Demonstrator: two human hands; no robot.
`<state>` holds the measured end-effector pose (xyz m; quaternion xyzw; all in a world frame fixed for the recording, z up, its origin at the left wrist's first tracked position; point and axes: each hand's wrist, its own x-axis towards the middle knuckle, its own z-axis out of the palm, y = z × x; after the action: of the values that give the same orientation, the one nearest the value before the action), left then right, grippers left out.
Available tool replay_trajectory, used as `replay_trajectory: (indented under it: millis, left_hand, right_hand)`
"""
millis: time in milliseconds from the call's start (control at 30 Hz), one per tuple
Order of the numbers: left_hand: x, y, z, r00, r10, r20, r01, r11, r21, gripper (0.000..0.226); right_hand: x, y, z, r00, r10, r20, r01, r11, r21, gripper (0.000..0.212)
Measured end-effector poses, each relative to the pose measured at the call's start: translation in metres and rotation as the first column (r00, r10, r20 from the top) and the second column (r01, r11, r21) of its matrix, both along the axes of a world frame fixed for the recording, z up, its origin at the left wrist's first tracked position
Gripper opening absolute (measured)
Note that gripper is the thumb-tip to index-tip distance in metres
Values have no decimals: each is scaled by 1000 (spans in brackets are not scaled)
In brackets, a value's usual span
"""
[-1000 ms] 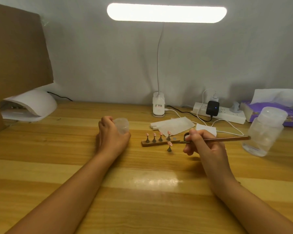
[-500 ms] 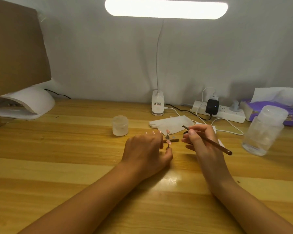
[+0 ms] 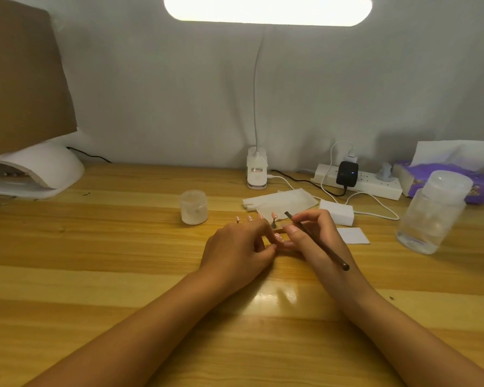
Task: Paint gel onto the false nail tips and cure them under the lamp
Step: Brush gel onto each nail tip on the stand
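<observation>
Several pink false nail tips (image 3: 248, 218) stand on small pegs in a row, partly hidden behind my left hand (image 3: 238, 254). Between the thumb and fingers of that hand is pinched one loose pegged tip (image 3: 279, 238), low over the table. My right hand (image 3: 313, 236) grips a thin dark gel brush (image 3: 316, 240), bristle end pointing up and left, just right of that tip. A small frosted gel jar (image 3: 194, 207) stands alone to the left of the tips. The white curing lamp (image 3: 44, 170) sits at the far left of the table.
A clear plastic bottle (image 3: 430, 212) stands at the right. Behind the hands lie white wipes (image 3: 285, 201), a white block (image 3: 336, 212), a paper slip (image 3: 352, 236), a power strip (image 3: 358, 184) with cables, the desk lamp base (image 3: 256, 170) and a purple tissue pack (image 3: 444, 174).
My left hand let go of the gel jar, moved right and took up the loose pegged tip. My right hand swung the brush from level to slanting, its bristles now by the tip.
</observation>
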<state>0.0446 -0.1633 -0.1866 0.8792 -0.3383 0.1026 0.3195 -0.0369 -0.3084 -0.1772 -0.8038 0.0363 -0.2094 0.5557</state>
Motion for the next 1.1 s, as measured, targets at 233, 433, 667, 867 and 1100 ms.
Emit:
replay_trajectory:
  millis: [233,433,667,867,1100]
  left_hand:
    - [2,1,1,997,-54,-58,55,998,18,7]
    - [4,1,0,993,-97,-67,96,995,-22,9]
    - [6,3,1,988,-128,-85,122,990,-72,7]
    - [6,4,6,979,-166,-122,157,984,-82,15]
    - [5,3,8,977,-166,-131,159,985,-61,13]
  right_hand:
    - [1,-4,1,988,-150,29,149,988,46,17]
    - [2,-6,-2,986,-164,-19,165,977,135,18]
    - [2,-8,-1,991,-128,-42,133,978,163,12]
    - [1,-4,1,998,-53,-38,57,994,95,15]
    - [1,-2,0,997,-47,-64,48,999,5,13]
